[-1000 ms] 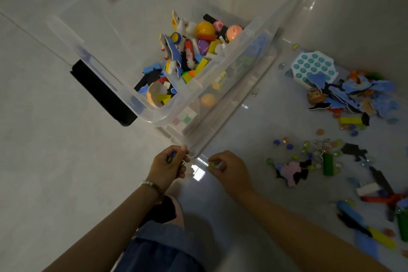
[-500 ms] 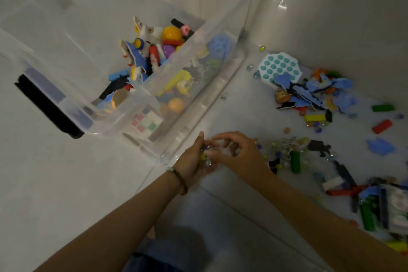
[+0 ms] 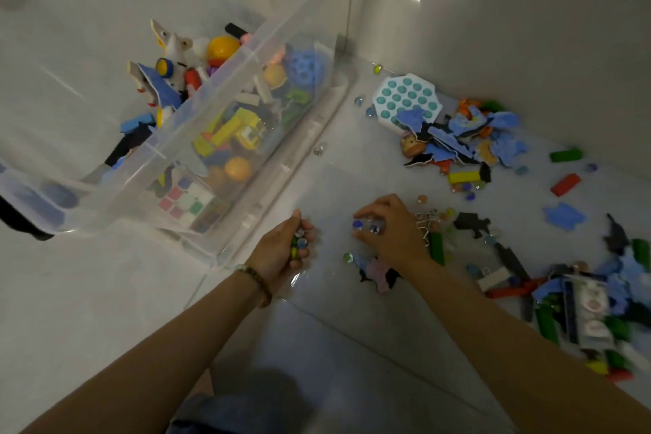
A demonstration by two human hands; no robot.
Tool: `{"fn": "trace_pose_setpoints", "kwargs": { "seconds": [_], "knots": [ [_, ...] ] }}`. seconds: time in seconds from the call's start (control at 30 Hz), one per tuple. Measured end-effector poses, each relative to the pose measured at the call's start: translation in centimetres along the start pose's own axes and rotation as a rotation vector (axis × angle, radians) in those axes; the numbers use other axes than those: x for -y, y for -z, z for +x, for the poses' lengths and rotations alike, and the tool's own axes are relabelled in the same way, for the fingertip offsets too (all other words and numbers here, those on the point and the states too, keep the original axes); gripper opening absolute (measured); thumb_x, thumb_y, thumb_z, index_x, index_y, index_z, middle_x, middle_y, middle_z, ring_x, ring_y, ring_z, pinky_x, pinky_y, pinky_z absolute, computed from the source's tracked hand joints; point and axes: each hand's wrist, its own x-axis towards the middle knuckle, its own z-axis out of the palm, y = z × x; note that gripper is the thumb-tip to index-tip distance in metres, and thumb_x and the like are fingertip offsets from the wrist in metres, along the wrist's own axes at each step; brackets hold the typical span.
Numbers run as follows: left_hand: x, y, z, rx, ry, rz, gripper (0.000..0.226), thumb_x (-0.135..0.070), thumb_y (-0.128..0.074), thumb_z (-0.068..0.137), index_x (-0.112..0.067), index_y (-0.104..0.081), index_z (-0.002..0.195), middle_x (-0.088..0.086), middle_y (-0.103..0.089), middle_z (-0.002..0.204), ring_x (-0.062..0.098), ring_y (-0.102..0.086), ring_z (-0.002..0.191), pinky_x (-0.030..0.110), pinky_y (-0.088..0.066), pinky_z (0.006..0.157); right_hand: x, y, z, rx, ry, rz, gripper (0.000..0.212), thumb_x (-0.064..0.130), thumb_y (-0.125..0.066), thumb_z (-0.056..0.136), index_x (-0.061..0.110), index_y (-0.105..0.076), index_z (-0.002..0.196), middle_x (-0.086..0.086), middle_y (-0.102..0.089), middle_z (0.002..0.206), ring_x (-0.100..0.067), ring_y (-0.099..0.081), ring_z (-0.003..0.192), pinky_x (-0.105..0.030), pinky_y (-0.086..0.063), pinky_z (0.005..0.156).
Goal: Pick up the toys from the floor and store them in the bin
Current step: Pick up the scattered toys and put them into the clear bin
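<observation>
A clear plastic bin (image 3: 246,56) stands at the upper left, holding several toys. My left hand (image 3: 281,250) is cupped near the bin's front corner and holds several glass marbles (image 3: 297,243). My right hand (image 3: 391,232) is on the floor to its right, its fingertips pinching a blue marble (image 3: 357,224) and a clear one. A green marble (image 3: 348,257) lies loose just below that hand. More marbles, a green block (image 3: 436,252) and puzzle pieces lie scattered behind the right hand.
A white and teal pop-it pad (image 3: 405,99) lies by a heap of blue puzzle pieces (image 3: 468,134) near the wall. Green, red and yellow blocks lie at the right. A pile of toys (image 3: 591,303) fills the right edge. My knee shows at the bottom.
My hands met over the floor, then parted. The right hand has moved right to marbles on the floor. The left hand keeps its handful. The view has shifted right.
</observation>
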Motion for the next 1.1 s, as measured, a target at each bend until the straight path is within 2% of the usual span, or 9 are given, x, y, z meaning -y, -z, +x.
{"fn": "trace_pose_setpoints", "kwargs": {
  "seconds": [0.13, 0.3, 0.4, 0.57, 0.73, 0.83, 0.93, 1.03, 1.1],
  "knots": [
    [-0.3, 0.5, 0.0, -0.023, -0.013, 0.006, 0.032, -0.042, -0.046, 0.093, -0.018, -0.056, 0.075, -0.008, -0.051, 0.055, 0.001, -0.039, 0.035, 0.01, -0.027, 0.03, -0.5, -0.4, 0.2, -0.087, 0.015, 0.011, 0.02, 0.012, -0.074, 0.077, 0.011, -0.069, 0.096, -0.004, -0.056, 0.098, -0.01, -0.055, 0.084, -0.002, -0.042, 0.072],
    [-1.4, -0.3, -1.4, 0.016, -0.063, 0.137, 0.032, -0.042, -0.047, 0.093, -0.018, -0.058, 0.075, -0.005, -0.052, 0.063, 0.002, -0.04, 0.039, 0.012, -0.029, 0.034, 0.6, 0.0, 0.2, -0.122, -0.179, 0.148, 0.019, 0.012, -0.073, 0.078, 0.007, -0.07, 0.096, -0.005, -0.066, 0.09, -0.012, -0.062, 0.08, -0.025, -0.053, 0.078],
    [-4.6, -2.3, -4.0, 0.079, -0.211, 0.208, 0.034, -0.041, -0.045, 0.094, -0.017, -0.057, 0.073, -0.002, -0.052, 0.066, 0.005, -0.041, 0.042, 0.014, -0.028, 0.035, 3.7, 2.7, -0.1, -0.084, -0.292, 0.484, 0.021, 0.012, -0.07, 0.08, 0.006, -0.07, 0.101, -0.002, -0.07, 0.083, 0.0, -0.066, 0.063, -0.011, -0.053, 0.061],
    [-13.5, -4.7, -11.9, 0.218, -0.544, 0.295, 0.034, -0.047, -0.048, 0.084, -0.021, -0.06, 0.065, -0.008, -0.056, 0.055, 0.004, -0.04, 0.037, 0.013, -0.027, 0.034, 13.7, 10.2, 0.4, 0.012, -0.268, 0.814, 0.013, 0.014, -0.056, 0.09, 0.014, -0.069, 0.091, -0.001, -0.068, 0.085, -0.002, -0.066, 0.067, -0.011, -0.052, 0.061],
    [-22.7, -1.1, -15.3, 0.069, -0.796, 0.33, 0.036, -0.034, -0.048, 0.093, -0.019, -0.061, 0.062, -0.005, -0.053, 0.048, 0.006, -0.034, 0.032, 0.011, -0.026, 0.034, 26.0, 12.5, 2.9, 0.295, -0.196, 1.005, 0.022, 0.01, -0.049, 0.093, 0.012, -0.07, 0.088, 0.001, -0.068, 0.077, -0.003, -0.061, 0.057, -0.013, -0.053, 0.056],
    [-26.6, 3.5, -12.8, -0.061, -0.744, 0.558, 0.03, -0.033, -0.051, 0.093, -0.02, -0.062, 0.068, -0.001, -0.053, 0.055, 0.007, -0.039, 0.034, 0.014, -0.032, 0.036, 31.9, 9.2, 5.9, 0.512, -0.189, 0.834, 0.024, 0.005, -0.045, 0.095, 0.005, -0.065, 0.108, -0.003, -0.061, 0.082, -0.006, -0.055, 0.065, -0.013, -0.052, 0.055],
    [-26.9, 8.2, -7.9, -0.131, -0.565, 0.744, 0.023, -0.028, -0.049, 0.095, -0.015, -0.061, 0.079, 0.008, -0.052, 0.066, 0.011, -0.045, 0.045, 0.019, -0.039, 0.044, 34.7, 3.6, 9.7, 0.584, -0.256, 0.605, 0.033, -0.004, -0.038, 0.096, -0.004, -0.05, 0.127, -0.012, -0.055, 0.104, -0.014, -0.056, 0.081, -0.022, -0.053, 0.075],
    [-24.7, 10.5, -4.6, -0.136, -0.346, 0.565, 0.023, -0.018, -0.049, 0.095, -0.003, -0.061, 0.11, 0.005, -0.061, 0.064, 0.011, -0.054, 0.05, 0.02, -0.048, 0.049, 34.1, -0.2, 12.4, 0.545, -0.378, 0.477, 0.026, -0.009, -0.035, 0.094, -0.006, -0.055, 0.11, -0.019, -0.052, 0.109, -0.025, -0.053, 0.105, -0.029, -0.046, 0.089],
    [-24.0, 11.2, -3.3, -0.098, -0.238, 0.47, 0.034, -0.012, -0.049, 0.095, -0.003, -0.05, 0.128, 0.016, -0.065, 0.108, 0.021, -0.064, 0.083, 0.029, -0.054, 0.078, 33.7, -1.5, 13.1, 0.547, -0.423, 0.394, 0.014, 0.001, -0.041, 0.096, 0.0, -0.055, 0.096, -0.017, -0.052, 0.099, -0.024, -0.052, 0.098, -0.03, -0.048, 0.083]
  ]
}}
